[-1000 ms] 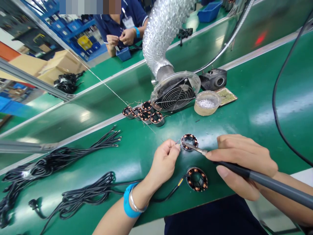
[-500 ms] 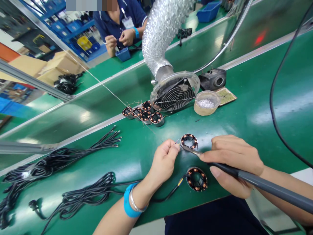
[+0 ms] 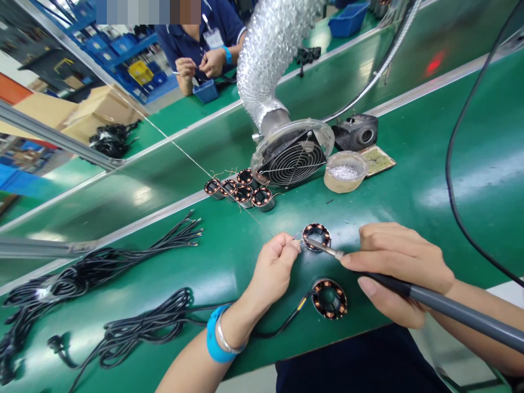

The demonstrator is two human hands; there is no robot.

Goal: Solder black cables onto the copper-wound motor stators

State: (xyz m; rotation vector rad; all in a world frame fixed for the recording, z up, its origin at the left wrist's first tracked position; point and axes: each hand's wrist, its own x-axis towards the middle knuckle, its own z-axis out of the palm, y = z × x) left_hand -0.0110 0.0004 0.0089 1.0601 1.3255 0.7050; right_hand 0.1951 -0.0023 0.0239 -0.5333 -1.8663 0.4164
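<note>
My right hand (image 3: 399, 267) is closed around a soldering iron (image 3: 411, 289), its metal tip reaching left over the ring of a copper-wound stator (image 3: 316, 237). Left of that stator, my left hand (image 3: 276, 267) pinches thin wire ends (image 3: 298, 238) between thumb and forefinger, close to the stator's edge. The fingers partly hide the wires. Nearer the table's front edge lies a second stator (image 3: 329, 299), joined to a black cable (image 3: 282, 327) with a yellow lead showing. That cable passes under my left wrist.
Several stators (image 3: 243, 195) stand beside a fume extractor fan (image 3: 292, 158) on a silver duct. A round tub of solder wool (image 3: 346, 172) sits right of it. Cable bundles (image 3: 143, 327) lie at left. A co-worker (image 3: 208, 49) sits across the partition.
The soldering iron and my right hand have shifted slightly right, drawing the tip away from the wire ends and over the stator. My left hand stays nearly in place.
</note>
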